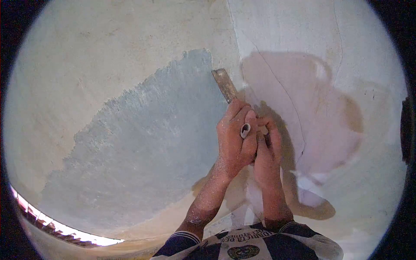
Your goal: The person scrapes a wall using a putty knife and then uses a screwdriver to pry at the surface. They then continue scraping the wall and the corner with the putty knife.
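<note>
My left hand (232,138) is closed around a scraper. The flat, worn scraper blade (224,85) points up and left against the wall, at the edge of a grey-blue patch (160,130). A hollow, pale tube end (245,131) shows between my left fingers and looks like part of the handle. Pressed close beside it, my right hand (268,145) has its fingers curled in. A small pale piece (263,129) shows at those fingers; what it belongs to is hidden. White dust covers my left hand and forearm.
The cream wall (108,52) surrounds the patch. A wall corner runs down near the blade, and a crack (284,89) crosses the paler wall on the right under my shadow. A bright slatted opening (56,225) lies at lower left. A dark object (406,130) stands at the right edge.
</note>
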